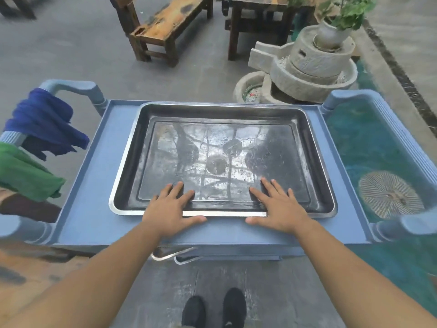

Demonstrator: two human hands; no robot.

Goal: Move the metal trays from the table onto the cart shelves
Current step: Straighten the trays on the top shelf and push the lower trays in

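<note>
Tray sits flat mid top shelf of the cart, left hand and right hand both spread open across its near rim, probably just squaring it up.

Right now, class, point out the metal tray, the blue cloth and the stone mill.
metal tray [220, 147]: head view, its bare floor.
blue cloth [45, 120]: head view, its bunched middle.
stone mill [316, 59]: head view, its upper stone.
</note>
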